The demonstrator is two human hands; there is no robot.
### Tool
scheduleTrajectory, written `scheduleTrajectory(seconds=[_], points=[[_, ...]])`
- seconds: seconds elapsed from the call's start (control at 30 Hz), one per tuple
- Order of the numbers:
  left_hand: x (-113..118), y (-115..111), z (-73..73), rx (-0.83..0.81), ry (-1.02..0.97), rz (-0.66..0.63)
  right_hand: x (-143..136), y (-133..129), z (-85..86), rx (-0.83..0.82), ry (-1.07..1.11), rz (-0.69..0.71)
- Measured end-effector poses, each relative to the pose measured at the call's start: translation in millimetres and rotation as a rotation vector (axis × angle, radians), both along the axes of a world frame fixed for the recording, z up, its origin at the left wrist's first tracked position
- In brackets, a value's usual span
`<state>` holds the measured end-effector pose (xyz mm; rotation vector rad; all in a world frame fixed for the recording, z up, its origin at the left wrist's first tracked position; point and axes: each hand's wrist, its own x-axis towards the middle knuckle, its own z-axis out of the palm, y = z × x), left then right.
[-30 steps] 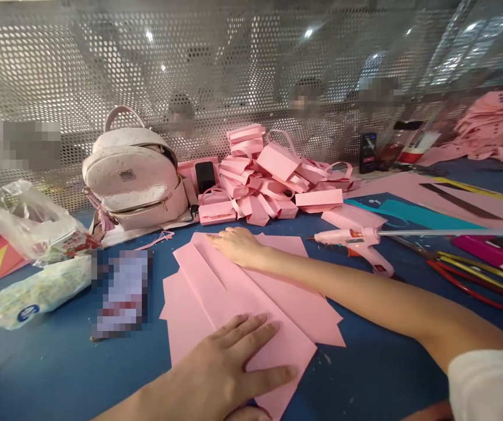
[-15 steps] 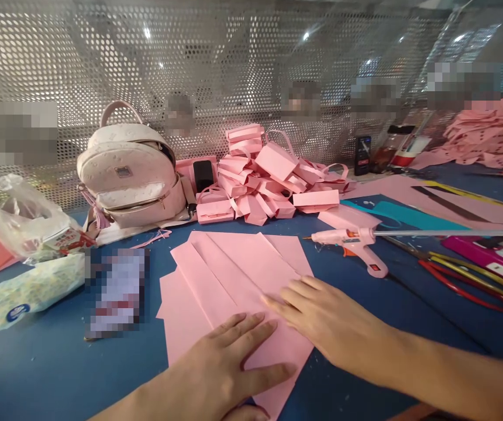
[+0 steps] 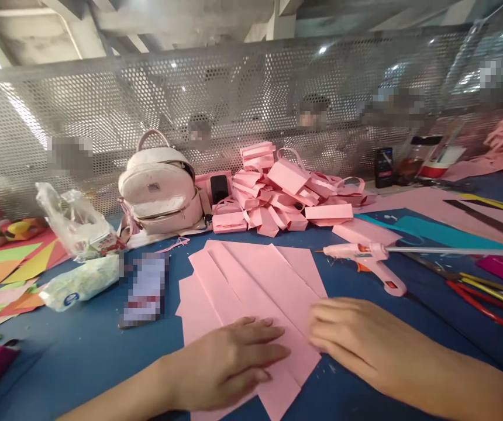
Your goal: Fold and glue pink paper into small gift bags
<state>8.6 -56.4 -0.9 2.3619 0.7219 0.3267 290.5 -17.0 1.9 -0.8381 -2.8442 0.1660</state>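
Note:
Folded pink paper [image 3: 258, 280], a long crease-edged piece on top of other sheets, lies on the blue table in front of me. My left hand [image 3: 231, 362] rests flat on its lower part, fingers stretched out. At the right edge of the paper is my right hand [image 3: 357, 336], its fingers curled together against that edge; the fingertips are partly hidden. A pink hot glue gun [image 3: 361, 254] with a long glue stick lies beyond the right hand.
Behind the paper is a heap of folded pink paper pieces [image 3: 273, 193]. A white backpack [image 3: 159, 190], a tissue pack [image 3: 82, 280] and a blurred phone-like object [image 3: 146, 286] are left. Red-and-yellow-handled scissors [image 3: 483, 298] lie right. A perforated metal screen [image 3: 243, 88] stands behind.
My right hand has slid from the middle of the paper down to its right edge, its fingers curling in. The left hand still lies on the paper. The view has tilted up and left.

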Motion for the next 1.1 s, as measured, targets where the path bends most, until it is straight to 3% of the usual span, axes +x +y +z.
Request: scheduleTrajectory(seconds=[0.07, 0.17, 0.23, 0.33, 0.43, 0.63, 0.77, 0.9, 1.0, 1.1], points=[[-1.7, 0.1, -6.0, -0.049, -0.11, 0.161, -17.0, 14.1, 11.3, -0.063, -0.052, 0.014], [-9.7, -0.6, -12.6, -0.224, -0.423, 0.663, -32.9, 31.5, 10.6, -0.192, 0.009, -0.046], [-16.4, -1.5, -11.6, -0.437, -0.707, 0.969, -37.1, 41.4, 4.1, -0.309, 0.113, -0.061], [-23.8, -1.1, -5.9, -0.775, -1.138, 1.166, -40.3, 52.7, -2.7, -0.563, 0.299, -0.004], [-26.5, 4.6, -4.5, -0.913, -1.291, 1.161, -45.4, 55.7, -0.5, -0.81, 0.404, 0.024], [-16.3, 25.1, -11.0, -0.957, -0.878, 0.884, -54.2, 34.3, 11.5, -1.0, 0.428, 0.101], [-2.5, 34.6, -15.7, -0.947, -0.685, 0.771, -49.3, 13.6, 20.7, -1.091, 0.383, 0.178], [0.5, 45.1, -18.9, -0.787, -0.501, 0.694, -35.9, -1.8, 43.9, -1.067, 0.226, 0.282], [-6.1, 54.6, -11.9, -0.634, -0.361, 0.629, -23.1, -3.2, 58.8, -1.044, 0.11, 0.195], [-11.2, 60.5, 1.9, -0.527, -0.232, 0.518, -13.3, 8.8, 60.5, -0.704, 0.163, -0.003]])
